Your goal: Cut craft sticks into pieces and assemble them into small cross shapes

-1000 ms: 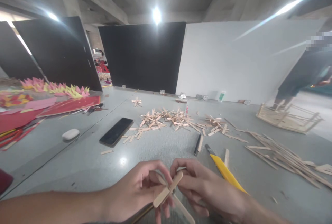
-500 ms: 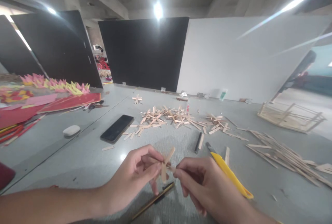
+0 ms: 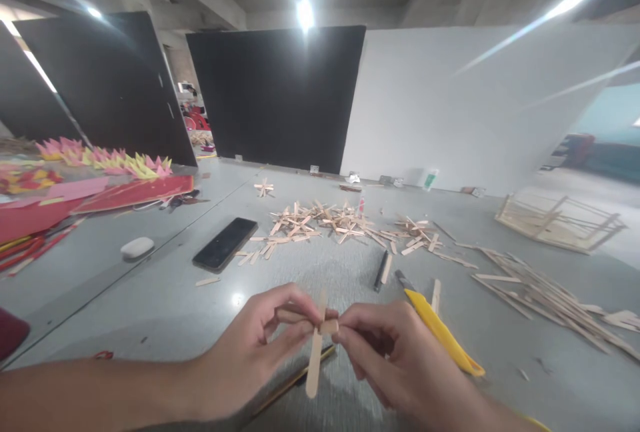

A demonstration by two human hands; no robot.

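Observation:
Between my two hands, just above the table, is a small piece made of crossed wooden craft sticks [image 3: 314, 365]. One rounded stick points down toward me, and a shorter one crosses it. My left hand [image 3: 273, 335] pinches the crossing from the left with thumb and fingertips. From the other side, my right hand [image 3: 387, 345] pinches the end of the short cross stick. Beneath the hands lies a dark and gold pen-like stick [image 3: 285, 389], partly hidden. Close to my right hand rests a yellow utility knife [image 3: 443, 332].
Past my hands spreads a pile of short craft sticks [image 3: 325, 222]. A phone [image 3: 226, 244] and a white case [image 3: 137, 248] lie left. Long sticks [image 3: 545, 295] and a small stick frame [image 3: 560, 224] are right. A dark marker [image 3: 381, 271] lies ahead.
The crossed sticks have turned in my fingers, so a long rounded stick now points down toward me. Both hands stay in nearly the same place, still pinching.

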